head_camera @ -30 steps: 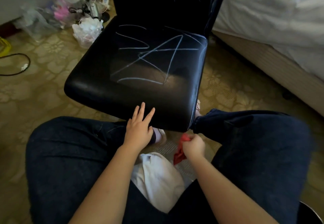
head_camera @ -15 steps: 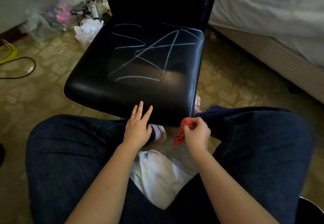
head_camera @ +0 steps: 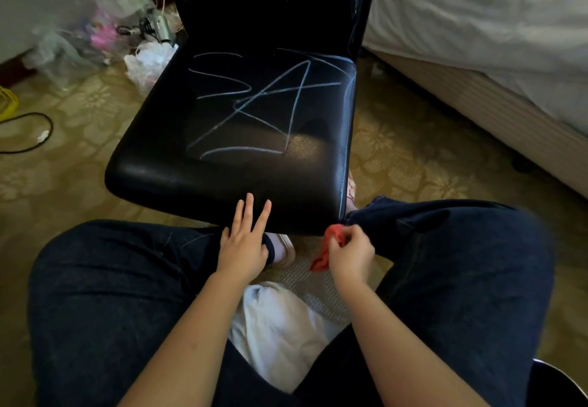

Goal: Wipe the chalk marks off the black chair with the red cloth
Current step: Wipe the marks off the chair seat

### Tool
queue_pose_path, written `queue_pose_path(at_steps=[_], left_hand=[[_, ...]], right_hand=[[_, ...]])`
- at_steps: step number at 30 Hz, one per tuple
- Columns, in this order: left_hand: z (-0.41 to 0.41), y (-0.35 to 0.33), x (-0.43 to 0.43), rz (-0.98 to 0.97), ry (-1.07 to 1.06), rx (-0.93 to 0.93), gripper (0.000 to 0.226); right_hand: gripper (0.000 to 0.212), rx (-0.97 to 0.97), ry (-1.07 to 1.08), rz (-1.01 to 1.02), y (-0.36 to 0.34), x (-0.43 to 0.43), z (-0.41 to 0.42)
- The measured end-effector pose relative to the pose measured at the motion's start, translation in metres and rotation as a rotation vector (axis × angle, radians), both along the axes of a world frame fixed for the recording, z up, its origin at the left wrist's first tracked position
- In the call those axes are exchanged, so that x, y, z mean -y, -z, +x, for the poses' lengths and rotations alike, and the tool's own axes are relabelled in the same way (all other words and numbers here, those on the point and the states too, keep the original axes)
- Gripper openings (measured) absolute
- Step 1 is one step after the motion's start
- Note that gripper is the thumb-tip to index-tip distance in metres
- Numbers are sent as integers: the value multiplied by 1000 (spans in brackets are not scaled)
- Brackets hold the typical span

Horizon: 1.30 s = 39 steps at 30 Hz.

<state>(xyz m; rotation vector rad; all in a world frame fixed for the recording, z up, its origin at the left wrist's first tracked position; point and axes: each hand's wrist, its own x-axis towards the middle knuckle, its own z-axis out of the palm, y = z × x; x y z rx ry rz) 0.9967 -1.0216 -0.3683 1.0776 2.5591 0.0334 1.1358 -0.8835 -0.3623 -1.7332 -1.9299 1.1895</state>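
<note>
Head view: left hand [head_camera: 244, 247] rests flat, fingers straight, on the black chair [head_camera: 178, 152] front edge, likely steadying it, while right hand [head_camera: 350, 255] pinches the red cloth [head_camera: 324, 252] bunched below the seat, chalk marks [head_camera: 254, 110] untouched.

Chalk marks [head_camera: 254, 107] cross the black chair [head_camera: 165, 158] seat. At its front edge, the left hand [head_camera: 246, 242] lies flat. The right hand [head_camera: 351, 255] grips the red cloth [head_camera: 321, 257].

Black padded chair [head_camera: 241, 158] cropped by the top edge, crumpled red cloth [head_camera: 320, 259] partly hidden behind right hand [head_camera: 351, 255], clear plastic bags [head_camera: 95, 24] blurred
</note>
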Motion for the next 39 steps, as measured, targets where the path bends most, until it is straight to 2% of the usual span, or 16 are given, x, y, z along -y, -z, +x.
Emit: queue_pose_path(at_steps=[2, 4, 8, 9, 12, 14, 16, 18, 20, 22, 23, 27, 31, 35, 37, 39], left_hand=[[-2, -2, 0, -4, 6, 9, 93], [-3, -4, 0, -3, -1, 14, 93], [-3, -5, 1, -18, -21, 14, 93], [-4, -5, 1, -19, -29, 14, 93], [-5, -6, 5, -40, -38, 14, 91], [-6, -7, 7, -41, -54, 9, 90], [-8, -9, 10, -47, -67, 12, 88], [-11, -11, 13, -50, -71, 0, 86], [-13, -10, 13, -58, -66, -17, 83], [-12, -10, 13, -61, -72, -16, 82], [-12, -10, 14, -62, -79, -13, 82], [-12, -7, 21, -70, -109, -8, 81], [-17, -10, 18, -43, -143, -1, 77], [-29, -19, 19, 122, -243, 60, 60], [-31, -19, 21, 205, -297, 74, 56], [-25, -20, 20, 249, -300, 54, 56]], right_hand=[[6, 53, -13, -70, 1, 0, 1], [6, 15, -18, -48, -6, -3, 1], [10, -148, -1, 242, -18, -11, -2], [11, -125, -37, 218, -19, -11, -3], [19, 120, -229, 8, -10, 5, -2], [24, 130, -261, -104, -2, 17, 1], [22, 82, -195, -139, -2, 23, -1], [23, -9, -139, -81, -9, 20, -6], [23, -85, -102, 86, -20, 11, -12], [22, -134, -113, 220, -25, -2, -13], [22, -131, -152, 223, -24, -4, -13], [26, 57, -323, 35, -5, 16, -9], [26, 38, -343, -107, -3, 23, -9], [31, -155, -272, 207, -19, 16, -16], [29, -206, -276, 249, -24, 12, -21], [27, -164, -409, 218, -19, 18, -24]])
